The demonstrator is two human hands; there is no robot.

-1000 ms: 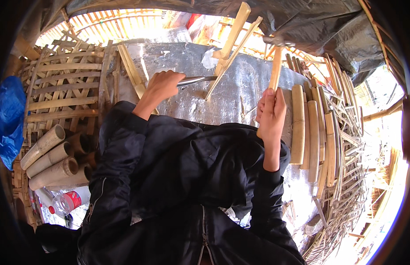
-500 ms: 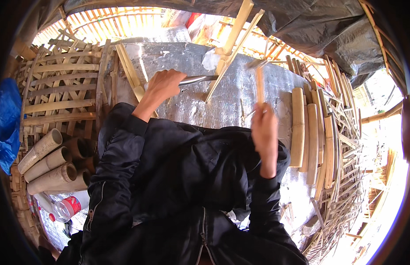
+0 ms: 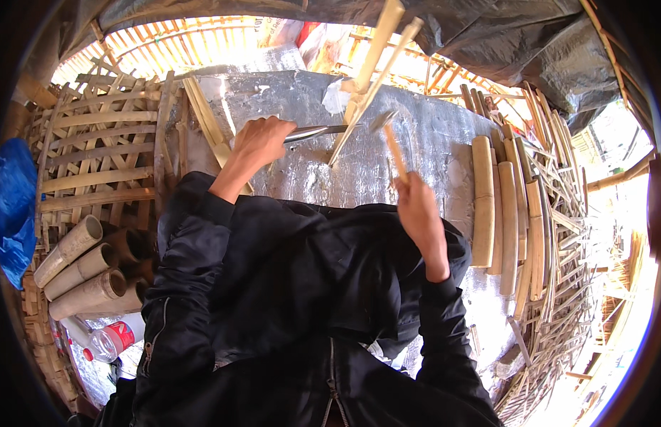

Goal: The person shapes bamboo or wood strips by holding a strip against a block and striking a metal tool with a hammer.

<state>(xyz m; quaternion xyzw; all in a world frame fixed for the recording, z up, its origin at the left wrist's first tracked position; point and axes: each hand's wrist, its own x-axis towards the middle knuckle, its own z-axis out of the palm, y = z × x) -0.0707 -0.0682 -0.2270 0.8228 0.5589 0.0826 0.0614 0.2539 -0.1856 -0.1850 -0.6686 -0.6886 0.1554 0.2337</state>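
Note:
My left hand (image 3: pixel 263 142) is closed around the handle of a knife (image 3: pixel 313 133), whose grey blade points to the right. The blade's far end meets a split bamboo strip (image 3: pixel 387 64) that leans over the silvery sheet (image 3: pixel 288 174); how deep it sits in the strip I cannot tell. My right hand (image 3: pixel 421 213) grips the wooden handle of a hammer (image 3: pixel 395 149). The hammer's metal head is just right of the blade's tip, with a small gap visible. A wider bamboo piece (image 3: pixel 369 53) stands beside the strip.
Bamboo slats (image 3: pixel 202 114) lie beyond my left wrist. A woven bamboo panel (image 3: pixel 96 149), bamboo tubes (image 3: pixel 74 245) and a plastic bottle (image 3: pixel 110 340) are at left, near a blue plastic sheet (image 3: pixel 12 206). Several bamboo lengths (image 3: pixel 483 199) lie at right.
My right hand has swung the hammer leftward and a little down, bringing its head close to the knife. My left hand and the knife have hardly moved.

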